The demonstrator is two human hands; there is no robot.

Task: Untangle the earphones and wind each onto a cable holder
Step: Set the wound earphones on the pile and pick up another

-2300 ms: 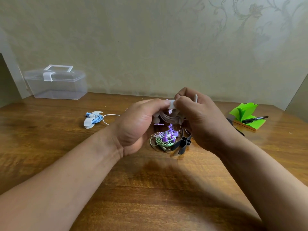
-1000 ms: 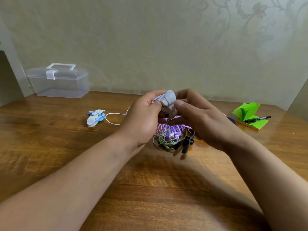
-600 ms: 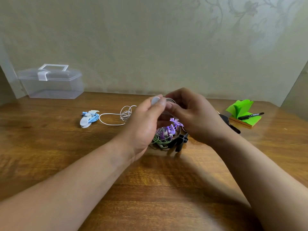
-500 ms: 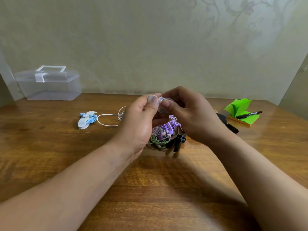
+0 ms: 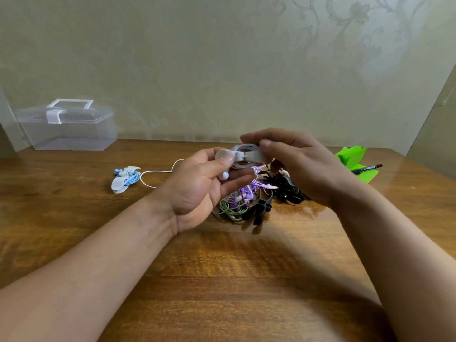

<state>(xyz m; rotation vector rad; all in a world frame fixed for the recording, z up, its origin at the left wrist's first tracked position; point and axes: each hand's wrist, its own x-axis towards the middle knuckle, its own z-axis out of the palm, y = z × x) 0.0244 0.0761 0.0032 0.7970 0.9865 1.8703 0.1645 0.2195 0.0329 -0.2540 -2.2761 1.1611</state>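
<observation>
- Since half a second ago the two hands have drawn slightly apart and the left hand (image 5: 202, 186) has rolled palm-up. The white cable holder (image 5: 243, 156) now lies crosswise between them rather than tucked behind the fingertips.
- I see the left thumb pressed on the holder's left end with the fingers curled up underneath, so that hand is closed round it.
- I see the right hand (image 5: 304, 166) pinching the holder's right end between thumb and forefinger, with the other fingers curled loosely behind.
- White cable (image 5: 240, 166) sits wound round the holder's middle, and one white earbud (image 5: 224, 175) hangs just under the left thumb, against the left fingers.
- Directly below the grip, on the table (image 5: 222, 280), lies the tangle of purple and green earphones (image 5: 237, 201). I cannot tell whether either hand touches it.
- Black cable holders (image 5: 259, 211) lie at the near right edge of that tangle. More black pieces (image 5: 286, 190) sit under the right hand, and I cannot tell them apart there.
- Left of the grip a loose white cable loop (image 5: 153, 172) runs along the wood toward the left hand. Further left are blue earphones (image 5: 130, 180), already wound on a pale holder (image 5: 118, 185).
- Far left and beyond the grip a clear plastic box (image 5: 71, 129) stands against the wall. Right of the grip are green sticky notes (image 5: 352, 157) with a black marker (image 5: 366, 168) on them.
</observation>
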